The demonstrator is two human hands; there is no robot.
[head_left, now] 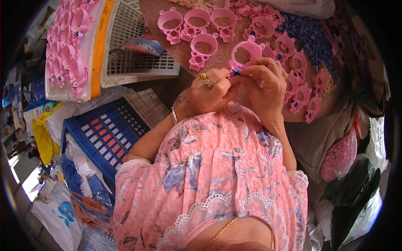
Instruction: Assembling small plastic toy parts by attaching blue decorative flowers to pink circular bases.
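Close in front of my chest, both hands work on one pink plastic ring-shaped part (pixel 254 49), which has a small knob on its rim. My left hand (pixel 212 90) is closed round its lower end, with the thumb and fingertips pressed together there. A small dark blue plastic piece (pixel 236 72) sits at that lower end, between the two hands. My right hand (pixel 268 79) pinches at the blue piece with thumb and forefinger, its other fingers curled. Partly hidden by the fingers is how the blue piece meets the pink part.
Several similar pink ring parts (pixel 204 53) lie on the round table (pixel 222 48), left and right of my hands. A heap of small blue pieces (pixel 307 37) is at the far right. Left are a box topped with pink parts (pixel 67 54), a white basket (pixel 142 74) and a blue crate (pixel 90 125).
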